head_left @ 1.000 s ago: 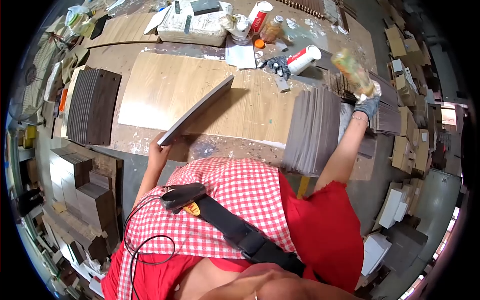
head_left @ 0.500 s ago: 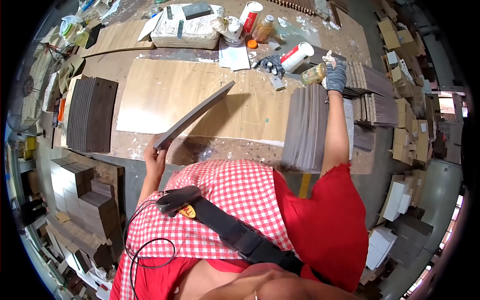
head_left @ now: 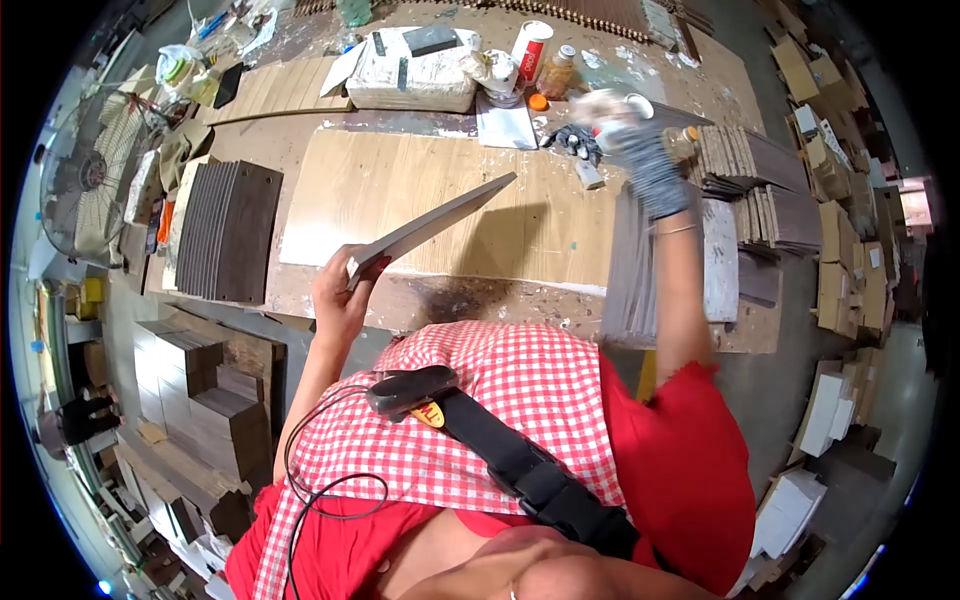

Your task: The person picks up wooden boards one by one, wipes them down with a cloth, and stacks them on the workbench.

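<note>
My left hand (head_left: pixel 340 297) is closed around the near end of a grey-brown board (head_left: pixel 435 228), which is tilted on edge above a light wood panel (head_left: pixel 350 190). On my right hand (head_left: pixel 648 165) is a grey knitted glove. It is blurred by motion and grips what looks like a crumpled whitish rag (head_left: pixel 600 106); its fingers are partly smeared. Behind that hand a white can (head_left: pixel 639 104) is mostly hidden, and a jar (head_left: pixel 685 140) stands to its right. Below my right wrist lies a stack of grey boards (head_left: pixel 628 270).
On the left stands a row of dark boards (head_left: pixel 230 230), with a fan (head_left: pixel 92 170) beyond. A wrapped block (head_left: pixel 410 85), a red-and-white can (head_left: pixel 532 52), an orange lid (head_left: pixel 538 102) and a dark glove (head_left: pixel 575 142) lie at the back. More boards (head_left: pixel 785 215) sit right.
My right hand has swung left from beside the jar, bringing the whitish rag across the white can. My left hand still holds the board, slightly lowered in tilt. The whole view has shifted.
</note>
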Tool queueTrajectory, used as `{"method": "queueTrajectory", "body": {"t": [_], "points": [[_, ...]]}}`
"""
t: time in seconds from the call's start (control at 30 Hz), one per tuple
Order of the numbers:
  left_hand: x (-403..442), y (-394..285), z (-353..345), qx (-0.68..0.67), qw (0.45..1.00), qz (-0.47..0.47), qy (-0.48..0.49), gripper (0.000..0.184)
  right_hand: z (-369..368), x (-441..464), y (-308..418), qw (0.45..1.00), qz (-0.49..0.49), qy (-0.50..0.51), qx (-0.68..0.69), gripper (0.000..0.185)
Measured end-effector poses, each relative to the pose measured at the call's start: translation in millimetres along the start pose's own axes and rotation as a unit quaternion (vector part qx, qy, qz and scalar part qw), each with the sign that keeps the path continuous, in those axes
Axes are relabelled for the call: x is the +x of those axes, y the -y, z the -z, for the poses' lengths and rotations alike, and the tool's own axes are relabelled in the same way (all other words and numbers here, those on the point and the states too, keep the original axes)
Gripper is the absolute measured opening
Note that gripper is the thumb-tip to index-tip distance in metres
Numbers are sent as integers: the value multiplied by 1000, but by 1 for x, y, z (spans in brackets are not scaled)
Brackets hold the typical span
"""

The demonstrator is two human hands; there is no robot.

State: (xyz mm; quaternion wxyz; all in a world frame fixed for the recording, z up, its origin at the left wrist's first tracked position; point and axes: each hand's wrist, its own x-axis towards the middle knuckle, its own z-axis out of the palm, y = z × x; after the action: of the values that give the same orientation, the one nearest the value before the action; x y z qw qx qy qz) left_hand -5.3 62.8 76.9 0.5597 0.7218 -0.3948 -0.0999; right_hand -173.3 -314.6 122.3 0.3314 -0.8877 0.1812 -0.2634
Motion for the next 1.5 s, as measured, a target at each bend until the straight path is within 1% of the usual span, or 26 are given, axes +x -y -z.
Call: {"method": "queueTrajectory", "body": {"t": [0.03,0.07,0.13,0.2,0.23,0.3,0.4,0.47,0.53,0.7,0.73,0.8,0.83,0.87,0.93,1.0,1.07,1.1,1.2,1.23,1.27,1.3,1.33,1.37,1.4,1.5], "points": [[10,1,-6,7,1000,-2,6,26,-36,1,17,987,155,-5,38,22],[11,-4,-6,14,1000,-12,9,27,-57,-1,49,954,156,102,235,23],[12,1,-7,88,995,-20,35,25,-116,-29,104,923,42,77,375,37],[7,3,-13,28,999,41,5,23,-130,-42,159,959,109,64,253,36],[10,-22,-9,117,989,71,55,26,-143,-44,169,977,110,64,173,36],[15,31,-13,77,996,6,51,25,-179,-36,151,983,134,0,129,31],[15,15,-22,76,996,5,48,20,-177,-45,143,985,109,-30,127,29],[14,-4,-21,129,988,47,75,19,-204,-53,108,971,206,-123,-11,31],[7,10,-26,39,998,38,39,19,-186,-54,82,969,202,-110,-88,29],[11,8,-24,137,988,48,48,20,-184,-47,38,999,-14,-38,-15,23],[13,17,-24,136,989,44,49,20,-176,-38,69,998,27,-26,56,24],[12,31,-27,62,996,56,20,21,-182,-37,115,964,258,-49,-38,23],[14,10,-25,37,994,92,37,25,-193,-41,142,983,162,-57,65,27],[11,26,-21,121,990,-39,52,32,-189,-43,162,988,119,-8,94,32],[3,41,-21,127,990,35,56,33,-189,-39,150,984,126,13,122,28],[0,41,-28,115,992,46,23,30,-211,-47,102,983,176,-45,-8,28],[-2,28,-30,81,991,100,31,30,-190,-44,77,995,94,-33,3,26],[-1,25,-30,43,995,79,32,30,-191,-43,52,981,121,-83,-130,28],[-2,27,-31,11,998,58,18,26,-197,-27,-34,988,41,-14,-150,34],[0,30,-31,12,998,57,9,22,-196,-20,-53,994,14,-51,-97,33],[5,33,-30,16,998,58,4,22,-178,-14,-50,995,-88,-1,-47,32],[12,36,-29,-69,990,126,-15,20,-200,-11,-98,990,-43,-56,-120,32],[17,39,-27,-152,969,190,-35,18,-209,-7,-115,978,-57,-202,17,35],[19,42,-19,-171,934,310,-36,23,-191,-6,-97,973,-110,-195,48,34],[19,44,-17,-169,934,312,-46,23,-176,-5,-77,966,-164,-184,78,33],[6,64,-16,-324,854,404,-55,27,-182,-12,-45,875,-109,-231,411,32]]}}
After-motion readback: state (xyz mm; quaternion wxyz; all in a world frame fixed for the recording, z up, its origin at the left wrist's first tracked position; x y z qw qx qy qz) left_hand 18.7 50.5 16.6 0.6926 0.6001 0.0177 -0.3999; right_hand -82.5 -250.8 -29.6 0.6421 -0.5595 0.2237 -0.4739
